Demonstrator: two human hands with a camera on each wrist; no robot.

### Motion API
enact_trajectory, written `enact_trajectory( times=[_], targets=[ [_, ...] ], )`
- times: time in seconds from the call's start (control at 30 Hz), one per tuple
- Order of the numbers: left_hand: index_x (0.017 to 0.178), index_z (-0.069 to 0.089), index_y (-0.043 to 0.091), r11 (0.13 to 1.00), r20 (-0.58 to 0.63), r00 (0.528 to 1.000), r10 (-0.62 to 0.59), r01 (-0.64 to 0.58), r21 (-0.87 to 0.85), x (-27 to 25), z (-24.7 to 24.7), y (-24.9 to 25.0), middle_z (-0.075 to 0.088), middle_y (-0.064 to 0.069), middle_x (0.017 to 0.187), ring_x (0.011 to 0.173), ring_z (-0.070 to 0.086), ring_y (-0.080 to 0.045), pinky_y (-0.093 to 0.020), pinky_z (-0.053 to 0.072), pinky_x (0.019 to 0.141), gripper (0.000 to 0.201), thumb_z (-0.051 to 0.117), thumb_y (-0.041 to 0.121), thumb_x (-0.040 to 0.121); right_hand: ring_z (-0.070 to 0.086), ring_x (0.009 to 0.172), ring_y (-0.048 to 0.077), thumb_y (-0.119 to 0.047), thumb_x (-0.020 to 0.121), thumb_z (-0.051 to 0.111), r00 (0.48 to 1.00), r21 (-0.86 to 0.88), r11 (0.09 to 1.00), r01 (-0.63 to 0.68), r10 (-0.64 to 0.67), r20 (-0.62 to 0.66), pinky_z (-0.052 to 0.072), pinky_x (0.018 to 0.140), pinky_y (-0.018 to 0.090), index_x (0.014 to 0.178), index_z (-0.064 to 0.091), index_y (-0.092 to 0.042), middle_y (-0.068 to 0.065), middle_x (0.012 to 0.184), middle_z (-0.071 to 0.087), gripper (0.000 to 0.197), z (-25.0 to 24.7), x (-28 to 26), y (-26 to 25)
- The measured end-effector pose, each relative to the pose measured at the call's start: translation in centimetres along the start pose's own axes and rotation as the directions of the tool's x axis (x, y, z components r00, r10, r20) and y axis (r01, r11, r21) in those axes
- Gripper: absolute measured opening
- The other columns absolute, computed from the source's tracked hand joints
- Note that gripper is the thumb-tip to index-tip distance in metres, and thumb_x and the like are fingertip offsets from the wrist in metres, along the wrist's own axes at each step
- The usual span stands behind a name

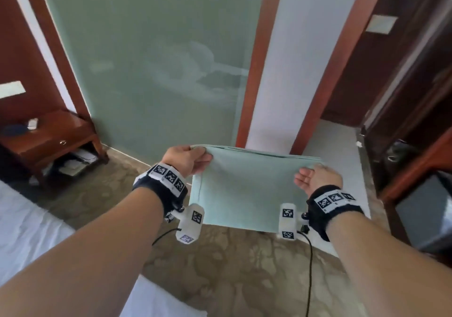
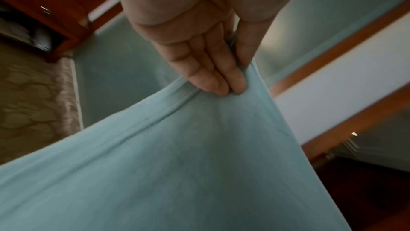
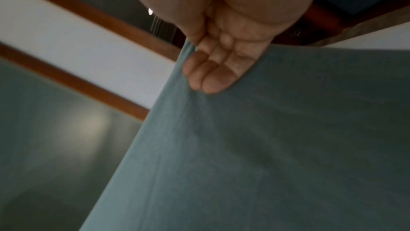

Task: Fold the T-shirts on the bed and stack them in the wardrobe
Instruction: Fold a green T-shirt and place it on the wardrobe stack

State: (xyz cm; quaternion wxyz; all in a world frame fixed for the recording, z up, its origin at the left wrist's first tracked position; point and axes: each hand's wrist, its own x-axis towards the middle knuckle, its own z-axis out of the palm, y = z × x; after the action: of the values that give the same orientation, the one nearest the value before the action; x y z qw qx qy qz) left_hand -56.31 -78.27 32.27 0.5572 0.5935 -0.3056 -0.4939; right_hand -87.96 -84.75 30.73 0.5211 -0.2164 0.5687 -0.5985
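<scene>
T-shirt: a pale green folded T-shirt (image 1: 247,189) is held up in the air in front of the person, above the floor. It hangs down flat from its top edge.
Left hand: the left hand (image 1: 187,159) grips the top left corner of the T-shirt. In the left wrist view its fingers (image 2: 213,75) are bent down on the cloth and the thumb is on the other side, so the cloth is pinched between them.
Right hand: the right hand (image 1: 316,178) grips the top right corner. In the right wrist view its fingers (image 3: 208,75) press on one side of the cloth and the edge runs between them and the thumb.
Bed: a bit of white bed (image 1: 27,221) shows at the lower left, near the left arm.
Floor: the floor (image 1: 244,267) under the T-shirt is brown with a blotchy pattern.
Glass wall: a big frosted green glass wall (image 1: 146,48) stands straight ahead, behind the T-shirt.
Side cabinet: a small brown wooden side cabinet (image 1: 56,143) stands to the left, by the glass wall, with small things on top.
Dark wood: dark wooden doors (image 1: 415,84) are on the right; I cannot tell if this is the wardrobe.
</scene>
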Motion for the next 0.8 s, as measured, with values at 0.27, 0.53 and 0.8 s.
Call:
enact_trajectory(
  times=[0.27, 0.53, 0.8],
  targets=[
    [0.101, 0.068, 0.007, 0.985, 0.285, 0.958, -0.038, -0.012, 0.175, 2.3, 23.9, 0.2, 0.079, -0.006, 0.083, 0.076, 0.075, -0.014, -0.031, 0.060, 0.075, 0.010, 0.068, 0.016, 0.097, 0.057, 0.038, 0.014, -0.028, 0.111, 0.027, 0.938, 0.249, 0.968, -0.021, 0.105, -0.329, 0.048, 0.037, 0.023, 0.077, 0.049, -0.009, -0.001, 0.040, 0.057, 0.044, -18.4, 12.4, -9.5],
    [0.092, 0.068, 0.008, 0.991, 0.381, 0.922, -0.068, 0.017, 0.136, 4.2, 54.0, -0.4, 0.076, -0.005, 0.071, 0.063, 0.071, -0.009, -0.023, 0.060, 0.058, 0.012, 0.062, 0.013, 0.100, 0.063, 0.044, 0.021, -0.012, 0.102, 0.033, 0.870, 0.286, 0.950, 0.126, 0.032, -0.491, 0.052, 0.042, 0.028, 0.076, 0.055, -0.003, 0.014, 0.067, 0.061, 0.036, -37.1, 24.3, -19.2],
    [0.097, 0.064, 0.007, 0.991, 0.391, 0.912, -0.124, 0.091, 0.101, 8.9, 70.3, -0.2, 0.077, -0.008, 0.078, 0.067, 0.074, -0.020, -0.025, 0.057, 0.046, 0.010, 0.065, 0.016, 0.100, 0.061, 0.038, 0.018, -0.021, 0.108, 0.040, 0.861, 0.281, 0.935, 0.215, -0.045, -0.507, 0.051, 0.038, 0.027, 0.120, 0.052, -0.006, 0.012, 0.071, 0.057, 0.023, -44.1, 32.7, -27.0]
  ],
)
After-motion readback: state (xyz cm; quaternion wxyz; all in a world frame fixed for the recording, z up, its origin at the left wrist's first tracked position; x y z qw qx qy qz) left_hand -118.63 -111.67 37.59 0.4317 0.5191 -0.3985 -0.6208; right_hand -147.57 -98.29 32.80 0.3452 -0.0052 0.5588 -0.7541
